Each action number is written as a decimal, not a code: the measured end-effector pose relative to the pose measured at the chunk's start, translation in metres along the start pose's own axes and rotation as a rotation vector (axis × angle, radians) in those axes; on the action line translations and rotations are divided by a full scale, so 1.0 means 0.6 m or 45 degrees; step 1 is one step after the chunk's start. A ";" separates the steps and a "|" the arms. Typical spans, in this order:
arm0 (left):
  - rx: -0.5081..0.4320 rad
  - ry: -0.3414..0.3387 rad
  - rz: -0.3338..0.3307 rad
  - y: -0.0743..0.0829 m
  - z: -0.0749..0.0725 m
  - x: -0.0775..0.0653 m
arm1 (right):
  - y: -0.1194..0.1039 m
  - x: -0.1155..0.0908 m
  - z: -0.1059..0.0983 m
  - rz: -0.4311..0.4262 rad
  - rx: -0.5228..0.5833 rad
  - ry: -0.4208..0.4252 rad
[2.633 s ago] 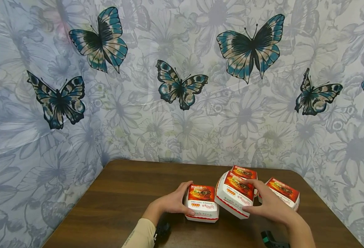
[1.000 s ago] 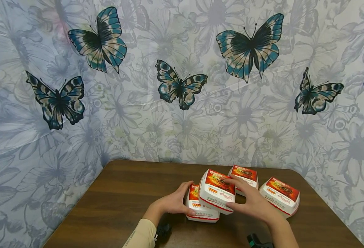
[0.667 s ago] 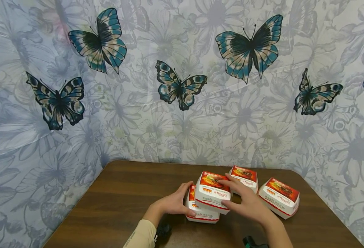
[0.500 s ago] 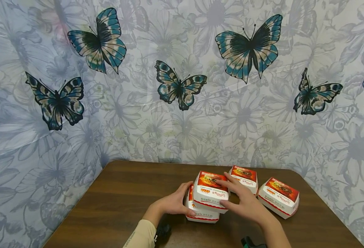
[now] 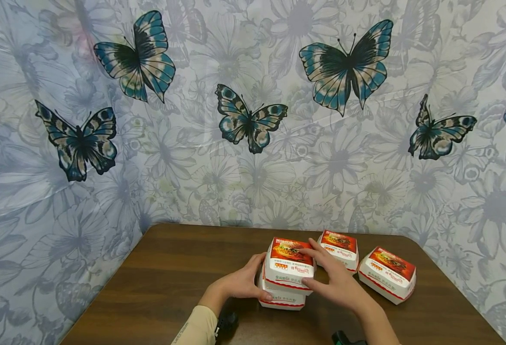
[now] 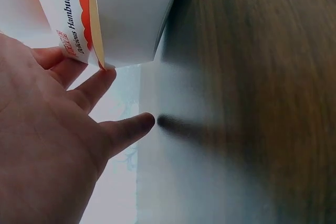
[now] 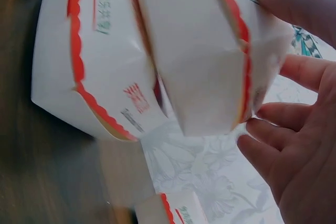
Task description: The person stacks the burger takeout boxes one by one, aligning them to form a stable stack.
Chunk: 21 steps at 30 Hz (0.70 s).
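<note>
Stacked boxes (image 5: 288,270) obstruct; leftward the table (image 5: 175,268) offers room.

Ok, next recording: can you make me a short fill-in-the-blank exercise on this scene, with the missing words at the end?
1. The hamburger boxes in the head view number ____.
2. The upper box is held by the person's ____ hand.
3. Of the two boxes in hand, the left hand grips the ____ one (upper/lower).
4. The backdrop behind the table shows teal-and-black ____.

Missing words: four; right; lower; butterflies.
</note>
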<state>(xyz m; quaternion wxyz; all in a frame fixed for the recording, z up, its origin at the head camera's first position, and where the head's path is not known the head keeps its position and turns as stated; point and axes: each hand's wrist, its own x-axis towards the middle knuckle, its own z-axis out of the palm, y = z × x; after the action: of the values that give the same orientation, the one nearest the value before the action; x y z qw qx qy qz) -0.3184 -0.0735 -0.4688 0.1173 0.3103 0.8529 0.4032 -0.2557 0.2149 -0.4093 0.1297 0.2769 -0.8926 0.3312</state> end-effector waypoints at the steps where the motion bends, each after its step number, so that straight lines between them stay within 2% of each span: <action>1: -0.004 0.000 0.005 0.000 0.000 0.000 | 0.000 0.000 0.002 -0.002 0.007 0.002; 21: -0.073 -0.015 0.055 0.001 0.000 0.001 | -0.005 0.002 0.019 -0.028 0.055 0.010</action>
<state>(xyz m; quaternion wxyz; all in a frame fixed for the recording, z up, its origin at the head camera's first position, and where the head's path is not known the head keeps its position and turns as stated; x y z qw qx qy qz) -0.3185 -0.0728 -0.4683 0.1226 0.3274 0.8334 0.4281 -0.2556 0.2049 -0.4154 0.1307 0.2881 -0.8817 0.3499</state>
